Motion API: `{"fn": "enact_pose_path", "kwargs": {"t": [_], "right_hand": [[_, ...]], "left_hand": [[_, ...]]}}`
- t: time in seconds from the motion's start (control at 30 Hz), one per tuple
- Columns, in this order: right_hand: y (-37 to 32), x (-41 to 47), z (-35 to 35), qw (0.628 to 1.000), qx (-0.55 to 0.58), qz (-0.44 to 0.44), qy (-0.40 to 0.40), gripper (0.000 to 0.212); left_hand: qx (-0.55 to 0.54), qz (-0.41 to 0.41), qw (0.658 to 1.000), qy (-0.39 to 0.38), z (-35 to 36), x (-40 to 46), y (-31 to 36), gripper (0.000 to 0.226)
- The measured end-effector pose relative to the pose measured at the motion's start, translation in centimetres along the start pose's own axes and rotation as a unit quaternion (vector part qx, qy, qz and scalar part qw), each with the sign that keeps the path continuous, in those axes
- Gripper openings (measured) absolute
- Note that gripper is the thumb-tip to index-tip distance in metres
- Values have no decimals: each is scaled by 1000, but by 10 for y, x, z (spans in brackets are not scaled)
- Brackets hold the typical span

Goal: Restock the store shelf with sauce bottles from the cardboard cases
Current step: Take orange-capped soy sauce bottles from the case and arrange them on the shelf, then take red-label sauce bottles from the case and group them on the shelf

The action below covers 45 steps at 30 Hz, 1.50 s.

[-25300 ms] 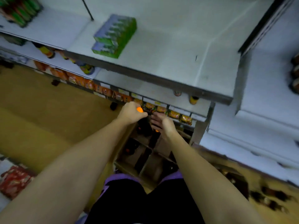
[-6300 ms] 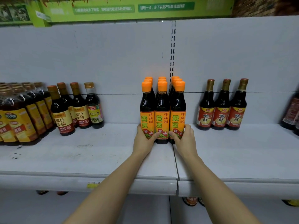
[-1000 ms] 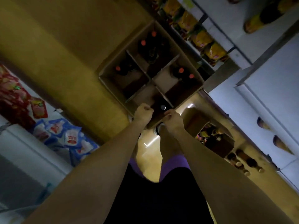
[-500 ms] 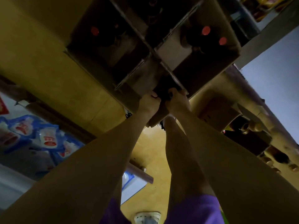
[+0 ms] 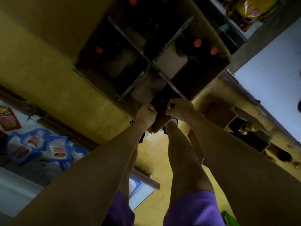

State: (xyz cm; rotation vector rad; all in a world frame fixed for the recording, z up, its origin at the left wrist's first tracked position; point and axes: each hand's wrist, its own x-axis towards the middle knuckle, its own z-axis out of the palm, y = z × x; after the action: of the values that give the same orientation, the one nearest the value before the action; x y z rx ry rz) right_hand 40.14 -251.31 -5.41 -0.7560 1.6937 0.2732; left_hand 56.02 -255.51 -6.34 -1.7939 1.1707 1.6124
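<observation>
An open cardboard case (image 5: 171, 61) with crossed dividers stands on the floor below me. Dark sauce bottles with orange caps stand in its cells: one at the left (image 5: 99, 50), two at the right (image 5: 197, 42). My left hand (image 5: 145, 114) and my right hand (image 5: 178, 108) are both at the nearest cell. Their fingers curl round the top of a dark bottle (image 5: 160, 101) there. The cell is too dark to show its cap or label.
A second open case (image 5: 244, 128) with bottles sits on the floor to the right. Blue and white pouches (image 5: 37, 145) lie on a low shelf at the left. Yellow snack bags (image 5: 250, 7) fill the bottom shelf beyond the case. A white shelf panel (image 5: 273, 75) stands at right.
I have bent lower over the case, so it fills more of the view. Both hands have stayed at the nearest cell and closed in on the dark bottle.
</observation>
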Motion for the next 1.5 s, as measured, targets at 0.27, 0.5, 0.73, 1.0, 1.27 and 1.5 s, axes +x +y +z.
{"fn": "enact_pose_path", "kwargs": {"t": [0.27,0.5,0.73,1.0,1.27,1.5], "right_hand": [[-61,-194,-88,998,28,-64,5,13],[-91,-402,-187,983,123,-112,72,13],[-77,-561,-248,961,165,-168,146,16],[8,-685,-266,816,378,-276,338,44],[102,-767,-251,789,349,-295,411,45],[132,-828,-245,746,338,-368,440,60]], "left_hand": [[171,132,975,-41,-85,-155,93,44],[382,345,855,-55,-108,-328,190,82],[359,501,787,10,-95,-480,250,69],[155,572,805,-21,-59,-618,299,59],[-60,662,746,-49,26,-761,317,30],[-76,718,685,-95,95,-865,328,36]]}}
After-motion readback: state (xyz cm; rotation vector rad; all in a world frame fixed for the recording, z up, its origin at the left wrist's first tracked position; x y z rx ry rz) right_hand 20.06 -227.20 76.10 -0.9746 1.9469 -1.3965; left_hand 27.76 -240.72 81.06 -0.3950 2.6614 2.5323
